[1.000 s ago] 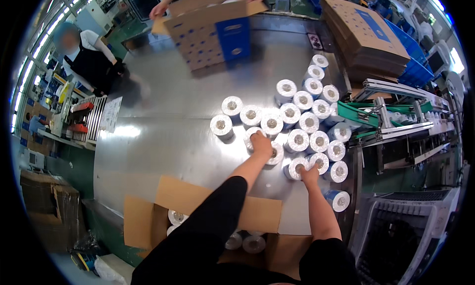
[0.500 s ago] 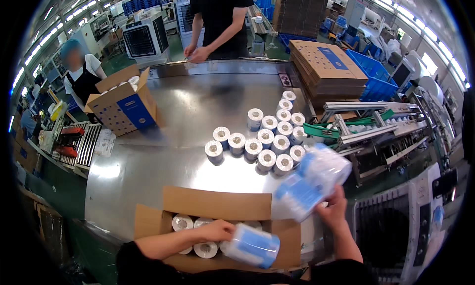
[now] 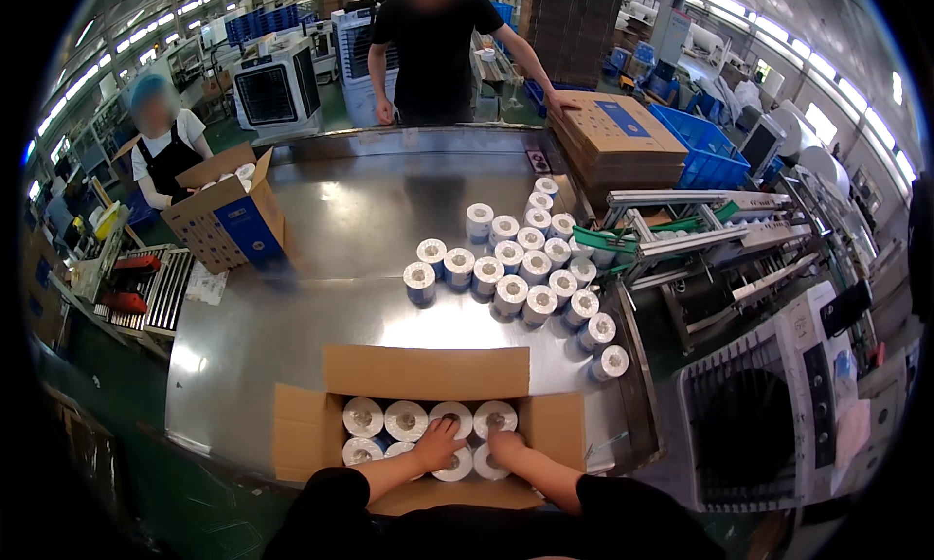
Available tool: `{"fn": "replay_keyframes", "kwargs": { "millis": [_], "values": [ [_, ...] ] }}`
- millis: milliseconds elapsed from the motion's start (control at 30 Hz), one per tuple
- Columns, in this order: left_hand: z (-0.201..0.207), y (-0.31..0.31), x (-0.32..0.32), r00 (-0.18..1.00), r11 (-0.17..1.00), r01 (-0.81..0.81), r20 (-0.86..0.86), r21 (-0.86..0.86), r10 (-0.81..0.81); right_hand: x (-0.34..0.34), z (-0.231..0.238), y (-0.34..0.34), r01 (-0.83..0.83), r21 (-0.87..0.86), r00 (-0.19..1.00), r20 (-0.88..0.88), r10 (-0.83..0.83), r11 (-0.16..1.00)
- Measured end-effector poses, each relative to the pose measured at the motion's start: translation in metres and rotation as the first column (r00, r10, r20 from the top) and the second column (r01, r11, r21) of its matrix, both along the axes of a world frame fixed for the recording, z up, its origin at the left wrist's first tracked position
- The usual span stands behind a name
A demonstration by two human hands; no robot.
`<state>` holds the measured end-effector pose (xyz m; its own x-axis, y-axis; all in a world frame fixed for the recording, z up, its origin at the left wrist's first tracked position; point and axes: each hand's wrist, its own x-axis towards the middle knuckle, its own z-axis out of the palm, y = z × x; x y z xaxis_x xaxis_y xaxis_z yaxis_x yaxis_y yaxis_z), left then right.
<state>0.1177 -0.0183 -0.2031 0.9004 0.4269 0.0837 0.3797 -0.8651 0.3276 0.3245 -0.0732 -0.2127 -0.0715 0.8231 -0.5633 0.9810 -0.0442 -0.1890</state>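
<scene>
Right in front of me an open cardboard box (image 3: 425,370) holds two rows of white paper rolls wrapped in clear and blue film. My left hand (image 3: 441,445) rests on the rolls right of the box's middle, its fingers spread over their tops. Beside it my right hand (image 3: 504,449) touches the rolls at the right end, fingers extended and partly hidden among them. The far right roll (image 3: 495,419) stands upright at its fingertips. Beyond the box, several more wrapped rolls (image 3: 511,295) stand on the metal table (image 3: 341,229).
A conveyor with green guides (image 3: 623,241) meets the table's right side. Flattened cartons (image 3: 615,132) are stacked at the far right, under a co-worker's hand (image 3: 561,103). Another filled box (image 3: 233,215) stands far left near a second person. An air cooler (image 3: 749,414) is at my right.
Both hands have brought their wrapped rolls into the box, filling its right part. More rolls stand at the table's right side. The co-worker opposite has reached out to the carton stack.
</scene>
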Motion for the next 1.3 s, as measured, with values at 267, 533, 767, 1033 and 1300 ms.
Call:
{"fn": "replay_keyframes", "kwargs": {
  "millis": [267,533,767,1033,1300],
  "values": [
    [-0.003,0.006,0.001,0.999,0.999,-0.032,-0.006,-0.019,0.032,0.000,-0.004,0.014,0.040,0.027,0.999,-0.030,-0.039,0.999],
    [-0.005,0.000,0.001,0.999,0.999,-0.038,-0.011,-0.017,0.037,0.003,-0.005,0.019,0.052,0.042,0.998,-0.047,-0.049,0.998],
    [-0.009,0.004,0.002,0.999,0.999,-0.039,-0.029,-0.037,0.038,0.003,-0.013,0.017,-0.004,-0.006,1.000,-0.019,0.003,1.000],
    [-0.019,0.003,-0.005,0.998,0.992,-0.052,-0.024,-0.118,0.050,0.001,-0.006,0.020,0.002,-0.110,0.998,-0.062,-0.009,0.994],
    [0.000,0.029,0.003,0.998,0.995,-0.036,-0.055,-0.096,0.031,0.019,0.185,0.094,-0.031,0.138,0.821,-0.561,0.104,0.990]
  ]
}}
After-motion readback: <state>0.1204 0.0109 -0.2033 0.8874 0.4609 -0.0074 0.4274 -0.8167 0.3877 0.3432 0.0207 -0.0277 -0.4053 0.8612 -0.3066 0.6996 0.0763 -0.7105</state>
